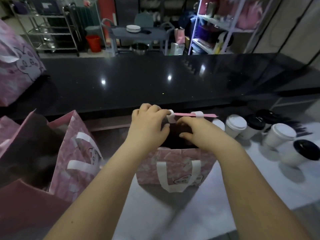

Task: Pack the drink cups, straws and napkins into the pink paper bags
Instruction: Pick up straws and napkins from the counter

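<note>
Over the dark mouth of the pink bag (173,163) standing on the white worktop (225,191), I have my left hand (149,123) pinching the far rim beside its white handle end, while my right hand (195,131) hangs curled above the opening, and I cannot tell whether it holds anything. Packing this bag looks far from done, I judge: the lidded cups (236,126) stand clustered just right of it, apart from both hands, and I cannot make out straws or napkins.
</note>
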Motion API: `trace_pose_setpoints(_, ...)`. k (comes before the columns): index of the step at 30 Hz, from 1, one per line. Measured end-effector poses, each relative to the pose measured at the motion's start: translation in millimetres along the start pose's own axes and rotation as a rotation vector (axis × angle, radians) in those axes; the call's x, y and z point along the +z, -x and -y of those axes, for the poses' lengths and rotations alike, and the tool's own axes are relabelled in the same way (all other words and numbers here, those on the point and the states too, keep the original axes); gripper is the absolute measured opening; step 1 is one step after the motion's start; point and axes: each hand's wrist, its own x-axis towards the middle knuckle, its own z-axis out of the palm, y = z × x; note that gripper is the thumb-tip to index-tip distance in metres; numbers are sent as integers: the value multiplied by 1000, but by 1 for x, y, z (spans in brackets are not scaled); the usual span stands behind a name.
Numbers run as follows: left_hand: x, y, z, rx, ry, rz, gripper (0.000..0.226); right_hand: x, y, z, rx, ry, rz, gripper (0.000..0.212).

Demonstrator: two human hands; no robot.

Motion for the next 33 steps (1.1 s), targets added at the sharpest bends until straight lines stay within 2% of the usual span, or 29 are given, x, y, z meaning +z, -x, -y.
trace_pose_setpoints(6,10,-32,-57,107,60,59,40,-41,51,-30,87,-160,-235,28)
trace_pose_setpoints(12,34,-58,-157,286,117,78,41,-86,132,-91,293,-117,-447,32)
trace_pose_setpoints(22,118,-10,-360,532,162,211,41,-83,312,-226,552,-71,-508,33)
trace_pose_setpoints(28,177,35,-485,584,200,315,41,-74,411,-320,611,-88,-502,35)
trace_pose_setpoints(33,230,72,-550,599,185,392,42,-53,464,-381,654,-54,-478,34)
